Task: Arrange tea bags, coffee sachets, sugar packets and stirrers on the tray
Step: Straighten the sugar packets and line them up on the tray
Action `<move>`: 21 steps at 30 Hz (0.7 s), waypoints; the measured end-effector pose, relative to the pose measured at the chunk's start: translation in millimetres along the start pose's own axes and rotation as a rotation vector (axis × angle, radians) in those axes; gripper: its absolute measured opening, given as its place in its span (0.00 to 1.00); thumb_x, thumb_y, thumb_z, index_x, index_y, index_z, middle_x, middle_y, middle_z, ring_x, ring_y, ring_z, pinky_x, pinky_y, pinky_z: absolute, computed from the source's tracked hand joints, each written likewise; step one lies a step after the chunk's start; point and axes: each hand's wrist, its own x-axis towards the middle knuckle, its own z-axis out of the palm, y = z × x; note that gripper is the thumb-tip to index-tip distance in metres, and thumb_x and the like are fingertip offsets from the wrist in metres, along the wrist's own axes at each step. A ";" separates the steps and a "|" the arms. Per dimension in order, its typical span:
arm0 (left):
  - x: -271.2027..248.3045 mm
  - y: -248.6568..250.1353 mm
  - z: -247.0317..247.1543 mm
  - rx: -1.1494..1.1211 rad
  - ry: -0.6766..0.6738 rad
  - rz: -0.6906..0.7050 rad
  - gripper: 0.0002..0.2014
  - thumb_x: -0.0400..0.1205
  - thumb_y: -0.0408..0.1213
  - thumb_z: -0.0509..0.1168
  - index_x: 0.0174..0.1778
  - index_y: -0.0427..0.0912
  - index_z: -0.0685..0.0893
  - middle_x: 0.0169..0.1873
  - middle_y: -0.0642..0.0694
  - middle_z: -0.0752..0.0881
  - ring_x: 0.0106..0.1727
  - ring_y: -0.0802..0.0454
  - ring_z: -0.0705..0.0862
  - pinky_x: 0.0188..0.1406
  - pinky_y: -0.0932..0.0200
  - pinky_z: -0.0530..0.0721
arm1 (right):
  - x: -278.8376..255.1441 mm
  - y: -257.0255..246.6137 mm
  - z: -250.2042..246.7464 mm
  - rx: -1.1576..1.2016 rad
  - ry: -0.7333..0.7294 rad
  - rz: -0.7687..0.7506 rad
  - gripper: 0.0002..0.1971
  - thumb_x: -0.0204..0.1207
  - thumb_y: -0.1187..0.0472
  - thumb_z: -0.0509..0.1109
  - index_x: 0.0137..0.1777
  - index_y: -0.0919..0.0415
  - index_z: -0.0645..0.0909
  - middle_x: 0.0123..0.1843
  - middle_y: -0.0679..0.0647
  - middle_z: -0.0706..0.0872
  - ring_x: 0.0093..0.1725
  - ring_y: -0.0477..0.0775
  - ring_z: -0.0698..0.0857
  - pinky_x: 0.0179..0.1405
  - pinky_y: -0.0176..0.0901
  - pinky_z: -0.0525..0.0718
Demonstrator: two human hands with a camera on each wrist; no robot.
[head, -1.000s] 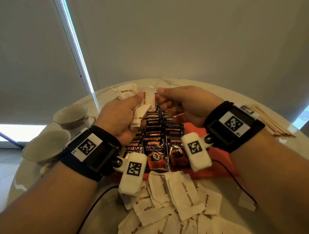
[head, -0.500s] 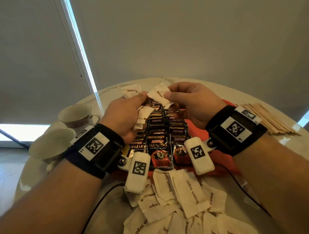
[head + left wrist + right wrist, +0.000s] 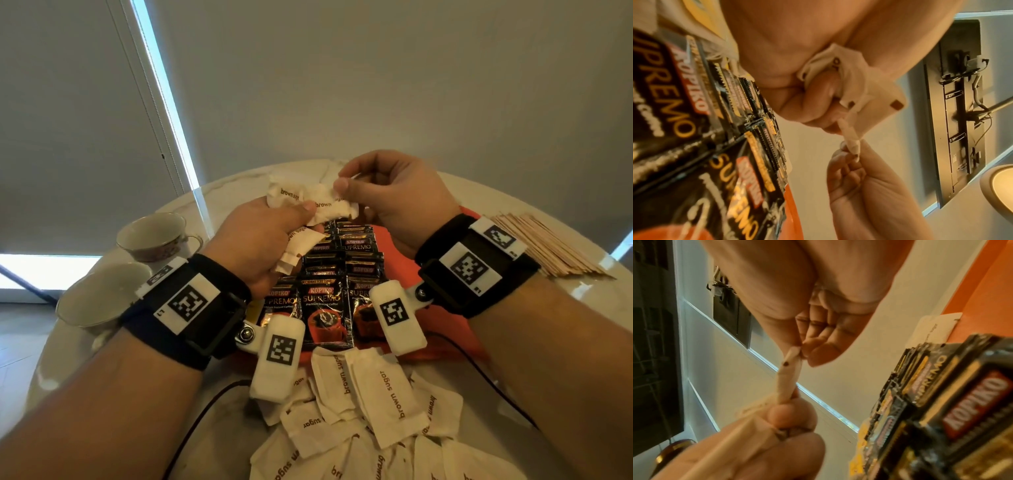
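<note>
Above the orange tray [image 3: 404, 267], both hands are raised and joined by one white sugar packet [image 3: 334, 205]. Her or his left hand [image 3: 260, 240] clutches a small bunch of sugar packets [image 3: 298, 246], fingers curled round them, while the right hand [image 3: 394, 202] pinches the far end of that one packet between thumb and forefinger. Under the hands, coffee sachets [image 3: 322, 305] lie in overlapping rows on the tray. More sugar packets lie in a loose pile [image 3: 370, 404] on the table [image 3: 233, 185], just beside the tray's near edge. Wooden stirrers [image 3: 548, 246] lie bundled off to the right, and two cups [image 3: 154, 236] sit on the left.
</note>
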 end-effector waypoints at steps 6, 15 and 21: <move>1.6 0.6 0.9 -0.118 0.030 0.034 0.02 0.89 0.33 0.69 0.55 0.40 0.85 0.32 0.46 0.93 0.26 0.56 0.89 0.17 0.65 0.81 | 0.7 -1.4 2.8 0.145 -0.022 0.074 0.09 0.80 0.67 0.76 0.58 0.65 0.85 0.45 0.58 0.90 0.37 0.52 0.91 0.38 0.47 0.91; 11.3 -4.3 -5.6 -0.104 0.006 0.025 0.11 0.91 0.38 0.65 0.59 0.34 0.88 0.36 0.43 0.89 0.25 0.56 0.87 0.15 0.64 0.80 | 24.8 7.1 -33.9 -0.001 0.130 0.215 0.07 0.77 0.70 0.78 0.48 0.60 0.85 0.42 0.57 0.89 0.33 0.50 0.87 0.33 0.43 0.88; 21.3 -6.9 -12.2 -0.076 -0.028 -0.018 0.12 0.92 0.42 0.63 0.56 0.40 0.89 0.36 0.46 0.89 0.24 0.57 0.84 0.14 0.63 0.76 | 52.9 52.6 -76.6 -0.114 0.267 0.506 0.12 0.81 0.76 0.68 0.41 0.60 0.79 0.29 0.56 0.81 0.26 0.49 0.79 0.20 0.36 0.80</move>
